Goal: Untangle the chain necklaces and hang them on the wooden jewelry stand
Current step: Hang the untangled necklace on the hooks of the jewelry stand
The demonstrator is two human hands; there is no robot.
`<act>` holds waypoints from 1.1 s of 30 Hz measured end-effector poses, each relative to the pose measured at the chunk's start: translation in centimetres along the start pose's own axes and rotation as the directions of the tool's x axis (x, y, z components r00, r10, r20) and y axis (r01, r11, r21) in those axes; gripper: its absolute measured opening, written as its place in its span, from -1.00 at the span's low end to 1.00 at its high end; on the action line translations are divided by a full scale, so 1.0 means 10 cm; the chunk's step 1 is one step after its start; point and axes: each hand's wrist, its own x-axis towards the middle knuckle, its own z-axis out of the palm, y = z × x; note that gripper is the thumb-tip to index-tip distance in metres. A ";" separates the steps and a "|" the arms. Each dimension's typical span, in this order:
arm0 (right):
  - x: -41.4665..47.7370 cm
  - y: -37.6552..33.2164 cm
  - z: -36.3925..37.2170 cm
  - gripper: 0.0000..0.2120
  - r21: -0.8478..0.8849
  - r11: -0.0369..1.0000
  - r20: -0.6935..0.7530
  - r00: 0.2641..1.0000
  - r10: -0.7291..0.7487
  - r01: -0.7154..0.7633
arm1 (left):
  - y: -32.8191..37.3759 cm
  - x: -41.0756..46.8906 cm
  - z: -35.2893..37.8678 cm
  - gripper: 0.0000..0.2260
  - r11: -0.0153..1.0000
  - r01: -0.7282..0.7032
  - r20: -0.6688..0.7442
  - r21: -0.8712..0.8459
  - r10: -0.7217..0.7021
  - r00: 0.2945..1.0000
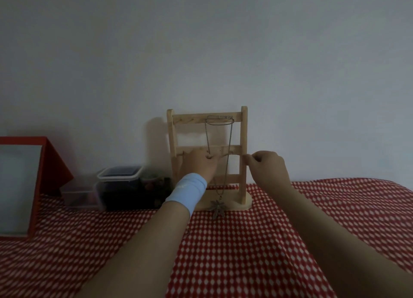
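Observation:
A wooden jewelry stand [243,141] with three crossbars stands against the wall on the red checked cloth. One silver chain necklace [230,136] hangs from the top bar, its leaf pendant [218,207] resting by the base. A second thin chain [232,155] stretches along the middle bar between my hands. My left hand [201,163], with a light blue wristband, pinches one end in front of the middle bar. My right hand [267,165] pinches the other end just right of the stand's right post.
Clear plastic boxes [118,181] with dark contents sit left of the stand. A red box with a pale panel [44,163] stands at the far left. The red checked cloth [268,241] covers the surface in front.

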 end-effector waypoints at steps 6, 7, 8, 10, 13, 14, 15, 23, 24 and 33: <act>-0.17 0.07 0.13 -0.65 -0.048 0.998 0.254 0.966 0.039 -0.028 | -0.25 -0.18 0.14 -0.51 0.978 0.011 0.157 0.207 -0.045 0.987; -0.19 0.07 0.16 -0.65 -0.066 0.997 0.314 0.948 0.046 -0.027 | -0.30 -0.20 0.16 -0.53 0.985 0.014 0.184 0.173 -0.046 0.982; -0.22 0.07 0.17 -0.66 -0.084 0.996 0.368 0.928 0.050 -0.021 | -0.33 -0.22 0.15 -0.56 0.995 0.013 0.216 0.103 -0.035 0.976; -0.27 0.05 0.19 -0.70 -0.081 0.996 0.441 0.894 0.075 -0.044 | -0.35 -0.29 0.13 -0.64 0.999 0.037 0.280 -0.024 -0.029 0.960; -0.33 -0.01 0.19 -0.66 -0.113 0.988 0.511 0.847 0.147 -0.103 | -0.35 -0.35 0.06 -0.66 0.999 0.025 0.333 -0.026 -0.015 0.943; -0.34 -0.04 0.18 -0.65 -0.157 0.984 0.522 0.839 0.152 -0.080 | -0.37 -0.36 0.04 -0.66 1.000 0.012 0.346 -0.008 -0.009 0.938; -0.35 -0.08 0.18 -0.62 -0.201 0.978 0.528 0.834 0.159 -0.059 | -0.38 -0.36 0.00 -0.67 1.000 0.012 0.360 -0.003 -0.010 0.933; -0.47 -0.46 0.33 -0.77 -0.319 0.919 0.706 0.705 0.067 0.231 | -0.84 -0.48 -0.60 -0.80 0.999 0.018 0.423 0.030 -0.029 0.906; -0.53 -0.53 0.39 -0.80 -0.293 0.904 0.748 0.664 0.015 0.310 | -0.90 -0.51 -0.66 -0.82 0.999 0.006 0.448 0.048 -0.027 0.894; -0.81 -0.79 0.96 -0.79 -0.167 0.783 0.918 0.385 -0.099 0.599 | -1.35 -0.71 -0.93 -0.86 0.971 -0.101 0.628 0.217 -0.060 0.776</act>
